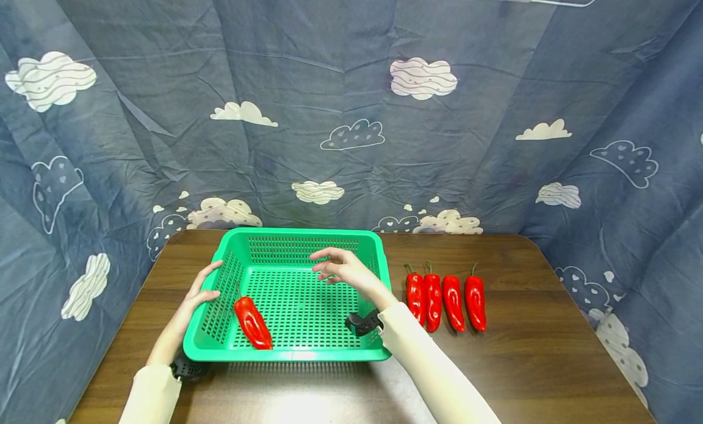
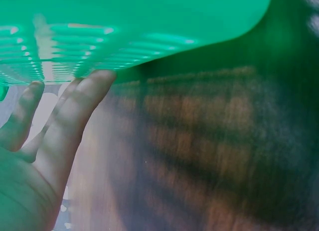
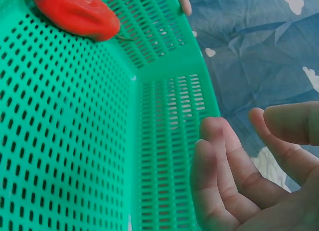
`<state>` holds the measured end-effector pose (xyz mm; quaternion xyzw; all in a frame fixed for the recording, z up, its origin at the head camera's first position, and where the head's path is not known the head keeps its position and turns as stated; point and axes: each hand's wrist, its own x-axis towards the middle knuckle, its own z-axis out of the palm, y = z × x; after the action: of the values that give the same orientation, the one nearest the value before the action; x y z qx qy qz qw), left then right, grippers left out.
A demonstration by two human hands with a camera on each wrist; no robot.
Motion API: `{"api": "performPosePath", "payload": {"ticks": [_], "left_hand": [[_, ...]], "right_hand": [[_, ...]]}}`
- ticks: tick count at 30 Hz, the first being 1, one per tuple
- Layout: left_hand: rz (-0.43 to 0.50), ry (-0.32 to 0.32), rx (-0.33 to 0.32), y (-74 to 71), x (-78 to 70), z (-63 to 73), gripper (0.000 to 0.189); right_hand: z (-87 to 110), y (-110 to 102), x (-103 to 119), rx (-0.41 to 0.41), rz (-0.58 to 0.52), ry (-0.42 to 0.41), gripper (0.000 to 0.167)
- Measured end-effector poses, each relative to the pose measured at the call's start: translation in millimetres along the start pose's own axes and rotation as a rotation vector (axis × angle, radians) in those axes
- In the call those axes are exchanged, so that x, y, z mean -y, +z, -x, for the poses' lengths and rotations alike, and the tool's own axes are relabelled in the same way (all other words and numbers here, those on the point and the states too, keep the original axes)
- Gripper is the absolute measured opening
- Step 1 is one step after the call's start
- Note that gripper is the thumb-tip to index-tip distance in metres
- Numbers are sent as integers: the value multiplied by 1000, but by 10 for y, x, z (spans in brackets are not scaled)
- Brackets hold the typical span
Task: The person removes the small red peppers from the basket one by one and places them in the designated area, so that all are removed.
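A green plastic basket (image 1: 301, 355) with slotted walls stands on the wooden table. One red pepper (image 1: 253, 323) lies inside it along the left wall, and the right wrist view shows this red pepper (image 3: 77, 14) too. At the basket's left side is my left hand (image 1: 189, 302), fingers straight, fingertips against the outer wall and rim; the left wrist view shows these fingers (image 2: 75, 116) under the green wall. Over the basket's right half hovers my right hand (image 1: 346, 270), its fingers loosely bent and holding nothing.
Right of the basket, several red peppers (image 1: 453, 303) lie side by side in a row, stems pointing away. They rest on the brown wooden table (image 1: 538, 351). A blue curtain (image 1: 307, 180) with white clouds hangs behind the table's far edge and along its sides.
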<state>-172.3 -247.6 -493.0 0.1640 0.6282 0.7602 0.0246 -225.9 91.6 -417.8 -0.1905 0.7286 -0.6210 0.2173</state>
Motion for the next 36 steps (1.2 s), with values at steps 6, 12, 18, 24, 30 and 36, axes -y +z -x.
{"api": "performPosePath", "payload": {"ticks": [6,12,18,24,30,36], "left_hand": [[10,15,6,-7,9,-1,63],[6,32,6,-14,9,-4,63],[5,36,5,-8,5,-5,62],[26,86,16,-9,30,-15,65],[25,76,19,-8,27,-12,64],[26,49,16,-9,16,-13,63]], "right_hand": [[-43,107,2,9,7,16,34],[-107,223,-8,7,-5,31,34],[-151,339,18,22,6,27,33],[-245,440,-58,30,7,37,32],[-299,526,-95,49,10,45,31],[-326,600,-127,68,-8,59,32]]}}
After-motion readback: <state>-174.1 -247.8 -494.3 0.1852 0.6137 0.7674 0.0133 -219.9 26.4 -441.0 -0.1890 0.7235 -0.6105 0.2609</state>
